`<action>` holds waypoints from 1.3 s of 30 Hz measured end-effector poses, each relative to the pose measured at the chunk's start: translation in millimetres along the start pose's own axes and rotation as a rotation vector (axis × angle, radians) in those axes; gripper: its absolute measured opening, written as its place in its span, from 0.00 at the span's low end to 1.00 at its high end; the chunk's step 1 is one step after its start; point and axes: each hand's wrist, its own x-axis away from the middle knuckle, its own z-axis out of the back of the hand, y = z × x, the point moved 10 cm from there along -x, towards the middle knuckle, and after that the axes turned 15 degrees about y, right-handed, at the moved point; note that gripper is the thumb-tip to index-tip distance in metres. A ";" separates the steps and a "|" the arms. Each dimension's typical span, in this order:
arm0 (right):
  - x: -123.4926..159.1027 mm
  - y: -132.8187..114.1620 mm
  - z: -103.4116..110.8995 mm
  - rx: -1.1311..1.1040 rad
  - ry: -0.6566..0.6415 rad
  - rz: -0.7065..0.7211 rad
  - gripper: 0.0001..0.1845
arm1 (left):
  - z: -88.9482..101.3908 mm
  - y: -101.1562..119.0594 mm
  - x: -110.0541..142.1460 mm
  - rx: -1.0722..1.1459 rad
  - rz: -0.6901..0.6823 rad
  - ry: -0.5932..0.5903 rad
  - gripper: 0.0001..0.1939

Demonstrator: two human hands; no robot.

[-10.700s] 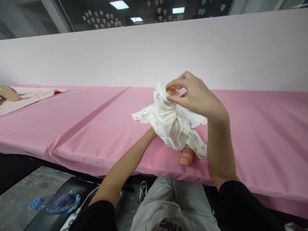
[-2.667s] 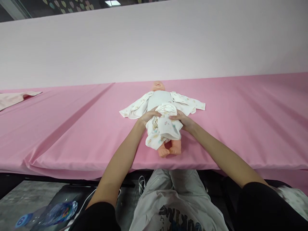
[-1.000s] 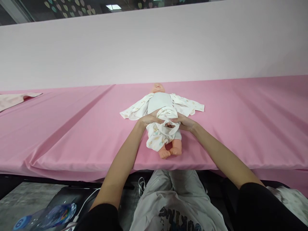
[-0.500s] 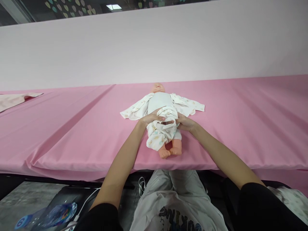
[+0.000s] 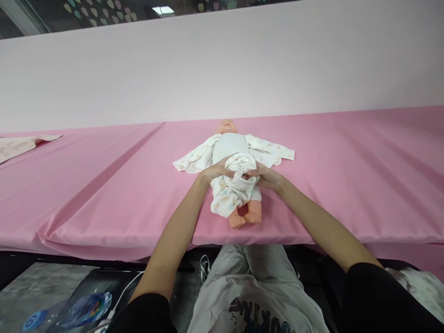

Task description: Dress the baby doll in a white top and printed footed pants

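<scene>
A baby doll lies on its back on the pink table, head away from me, bare feet toward the near edge. An open white printed top is spread under its arms. Small white printed trousers are bunched around its hips and legs. My left hand grips the trousers' waist at the doll's left-hand side as I see it. On the other side, my right hand pinches the same waist. Both sets of fingers are closed on the cloth.
A pale pink cloth lies at the far left of the table. A light wall panel stands behind the table. Below the table edge, on the floor at left, are a dark bag and a plastic bottle.
Over the last second my hands stay at the doll's waist and shift the trousers' waistband slightly; the cloth bunches differently. Earlier the doll was upright with the top over its head.
</scene>
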 end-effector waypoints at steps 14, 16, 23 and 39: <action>-4.5 1.2 5.1 0.022 0.035 0.031 0.22 | 9.2 -4.8 -2.2 0.129 0.028 0.044 0.45; -4.5 0.9 3.9 0.020 0.035 0.028 0.22 | 8.6 -4.8 -1.8 0.143 0.018 0.032 0.45; -3.5 0.9 5.2 0.019 0.068 0.017 0.27 | 5.4 -1.4 -1.2 0.172 -0.006 0.007 0.39; -2.8 2.4 6.5 0.044 0.076 0.011 0.32 | 10.9 -3.4 2.0 0.062 0.012 0.085 0.39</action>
